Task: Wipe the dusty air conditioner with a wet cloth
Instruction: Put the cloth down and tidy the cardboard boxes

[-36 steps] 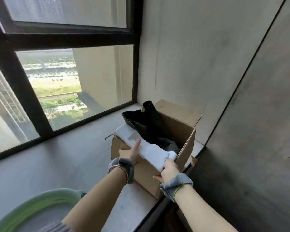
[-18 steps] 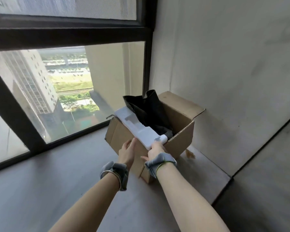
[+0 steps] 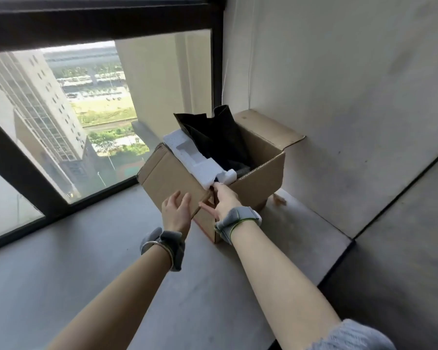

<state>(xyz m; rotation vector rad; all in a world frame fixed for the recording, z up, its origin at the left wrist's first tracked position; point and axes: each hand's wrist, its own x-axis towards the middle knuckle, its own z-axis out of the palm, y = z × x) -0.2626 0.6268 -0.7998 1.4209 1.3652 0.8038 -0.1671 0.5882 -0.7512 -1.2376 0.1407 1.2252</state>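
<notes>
An open cardboard box (image 3: 168,178) stands on a grey ledge (image 3: 99,261), in the corner by the window. A white foam block (image 3: 200,160) lies along its near rim and a black bag (image 3: 218,137) sticks up inside. My left hand (image 3: 176,213) is spread flat just in front of the box's near side and holds nothing. My right hand (image 3: 224,200) rests on the box's near corner, its fingertips touching the end of the foam block. No air conditioner or cloth is in view.
A dark-framed window (image 3: 86,109) runs along the left and back of the ledge. A plain wall (image 3: 339,97) rises right behind the box. The ledge ends in a step down at the right (image 3: 339,263). A scrap of cardboard (image 3: 278,199) lies beside the box.
The box has slid away from the ledge's right edge toward the window corner. My left hand came off the foam block, and my right hand loosened its hold on the foam's end. A green basin left view.
</notes>
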